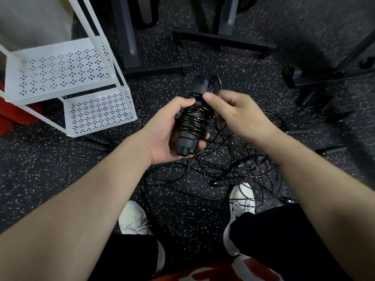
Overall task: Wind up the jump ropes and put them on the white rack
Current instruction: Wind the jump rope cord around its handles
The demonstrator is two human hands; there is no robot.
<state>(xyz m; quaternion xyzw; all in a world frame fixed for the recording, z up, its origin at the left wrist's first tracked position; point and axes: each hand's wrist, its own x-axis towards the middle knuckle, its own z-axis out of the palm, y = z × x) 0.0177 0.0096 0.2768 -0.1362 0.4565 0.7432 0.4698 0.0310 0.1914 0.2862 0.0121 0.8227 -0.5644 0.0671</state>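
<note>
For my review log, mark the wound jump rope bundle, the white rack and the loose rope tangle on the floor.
wound jump rope bundle (pixel 191 118): head view, on the coiled cord around the handles.
white rack (pixel 60 67): head view, on its upper perforated shelf.
loose rope tangle (pixel 233 169): head view, on the strands between the shoes.

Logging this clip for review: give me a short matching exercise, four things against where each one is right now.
Things:
1. wound jump rope
2. white rack
3. tangled ropes
4. right hand

Places:
A. loose on the floor by the shoes
B. standing at the left, shelves bare
C. gripped in the left hand
D. pinching cord at the top of the handles

Pairs: 1-C, 2-B, 3-A, 4-D
</note>
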